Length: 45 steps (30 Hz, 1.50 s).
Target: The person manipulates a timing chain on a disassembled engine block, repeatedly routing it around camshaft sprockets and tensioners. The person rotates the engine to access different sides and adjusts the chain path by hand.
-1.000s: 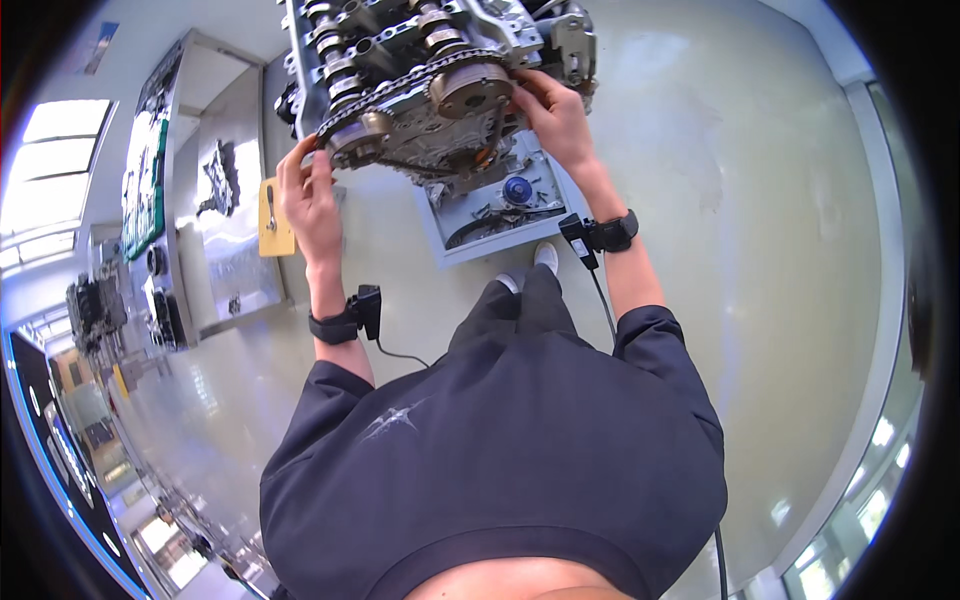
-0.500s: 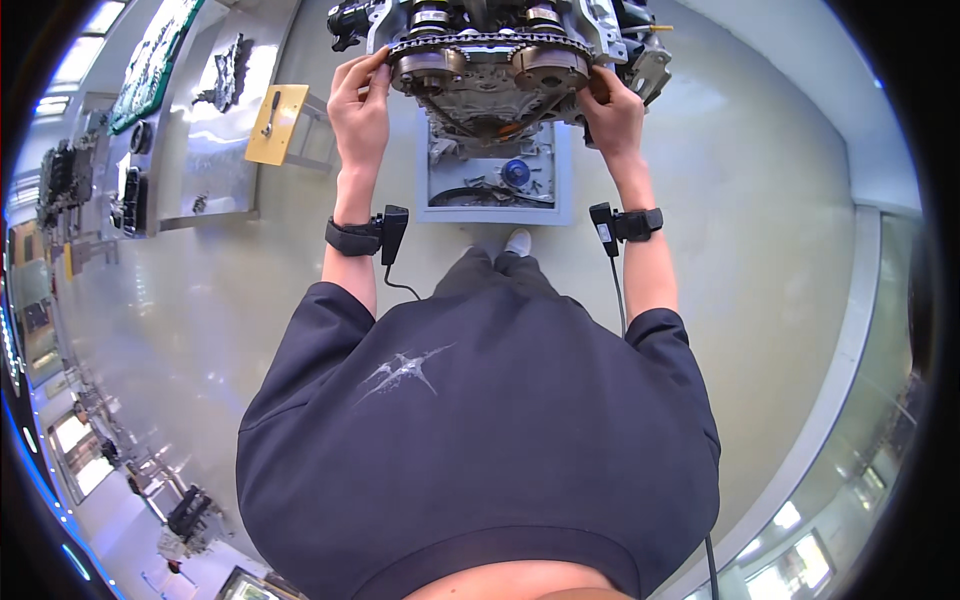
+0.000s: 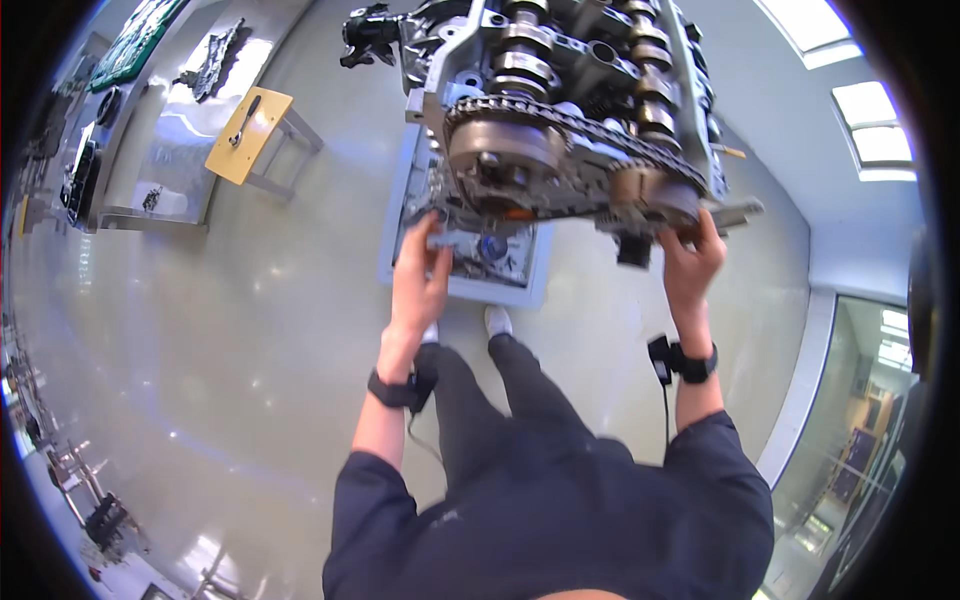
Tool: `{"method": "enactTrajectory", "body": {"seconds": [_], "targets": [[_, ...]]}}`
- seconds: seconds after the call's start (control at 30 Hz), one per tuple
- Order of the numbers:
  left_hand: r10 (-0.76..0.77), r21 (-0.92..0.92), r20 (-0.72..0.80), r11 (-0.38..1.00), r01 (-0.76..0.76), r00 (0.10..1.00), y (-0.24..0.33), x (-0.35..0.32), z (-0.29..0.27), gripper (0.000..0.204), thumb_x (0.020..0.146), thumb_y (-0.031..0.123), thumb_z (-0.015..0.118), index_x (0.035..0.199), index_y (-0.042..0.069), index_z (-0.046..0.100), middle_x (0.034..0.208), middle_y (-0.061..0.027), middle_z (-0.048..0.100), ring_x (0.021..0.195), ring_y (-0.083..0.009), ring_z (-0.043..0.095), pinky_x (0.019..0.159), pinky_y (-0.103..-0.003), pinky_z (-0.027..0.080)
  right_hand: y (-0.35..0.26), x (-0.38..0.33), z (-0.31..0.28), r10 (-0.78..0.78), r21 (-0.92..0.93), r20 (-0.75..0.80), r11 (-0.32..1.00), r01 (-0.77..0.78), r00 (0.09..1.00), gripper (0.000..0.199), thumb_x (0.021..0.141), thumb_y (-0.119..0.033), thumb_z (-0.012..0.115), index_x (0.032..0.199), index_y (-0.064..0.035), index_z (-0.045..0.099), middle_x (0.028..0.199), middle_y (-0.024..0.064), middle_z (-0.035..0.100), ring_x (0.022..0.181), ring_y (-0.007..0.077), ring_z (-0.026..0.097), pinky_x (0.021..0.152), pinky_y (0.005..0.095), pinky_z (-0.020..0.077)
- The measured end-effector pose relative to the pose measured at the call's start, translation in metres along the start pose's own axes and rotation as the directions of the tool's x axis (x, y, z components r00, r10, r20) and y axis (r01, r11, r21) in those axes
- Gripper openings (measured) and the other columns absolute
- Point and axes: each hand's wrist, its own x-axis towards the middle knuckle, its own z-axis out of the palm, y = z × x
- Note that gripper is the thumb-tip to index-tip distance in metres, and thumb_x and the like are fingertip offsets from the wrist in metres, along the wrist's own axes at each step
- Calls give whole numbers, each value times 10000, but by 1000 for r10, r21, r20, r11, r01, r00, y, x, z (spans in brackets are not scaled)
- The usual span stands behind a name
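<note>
An engine [image 3: 590, 75] fills the top middle, its two camshafts showing. A timing chain [image 3: 585, 124] runs across the left cam sprocket [image 3: 500, 150] and the right cam sprocket [image 3: 645, 190]. Below the engine's left front corner is my left hand [image 3: 415, 285], thumb and fingers apart, nothing seen between them; its fingertips are blurred against parts behind. My right hand [image 3: 690, 275] is closed at the lower outer edge of the right sprocket, near where the chain rounds it. Its fingers hide what they grip.
Under the engine stands a grey tray [image 3: 535, 270] with loose parts and a blue round piece [image 3: 493, 246]. At left, a yellow-topped stool [image 3: 235, 155] carries a ratchet wrench [image 3: 243, 122], beside a metal workbench [image 3: 170, 170]. A glass partition [image 3: 850, 430] lines the right side.
My left hand has come off the left sprocket and dropped below the engine. The right hand has shifted to the right sprocket's lower edge. The view has tilted, showing more of the engine's top.
</note>
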Motion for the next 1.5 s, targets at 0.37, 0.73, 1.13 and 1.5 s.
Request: {"method": "enactTrajectory", "body": {"seconds": [0.37,0.73,1.13,1.5], "targets": [[-237,81,29,969,234,971,-188,-85,70,276,953,95,615,1214,8,600,1074,-153,665,847,-270,692,756,-356,546,8,3,5,-148,9,-61,989,149,987,234,776,65,685,1002,43,630,756,45,679,669,73,581,589,236,474],[-324,175,43,934,312,945,-244,-125,59,240,951,149,615,1132,-5,645,1051,-197,675,911,-355,688,801,-427,544,4,-4,16,2,135,-150,991,18,989,170,875,38,640,1043,38,613,703,38,655,576,98,625,543,232,483],[-332,165,31,932,322,943,-247,-129,43,212,956,149,609,1101,-1,645,1020,-196,671,893,-357,688,790,-433,537,10,-4,18,-91,3,-128,996,92,988,167,875,51,607,1041,34,608,687,58,665,557,106,629,512,239,470],[-350,162,40,927,339,936,-257,-133,49,210,953,148,609,1099,1,646,1013,-197,675,893,-364,682,794,-441,532,2,-4,18,-43,12,-146,999,46,988,95,892,31,626,984,22,604,640,42,647,534,95,605,506,231,441]]}}
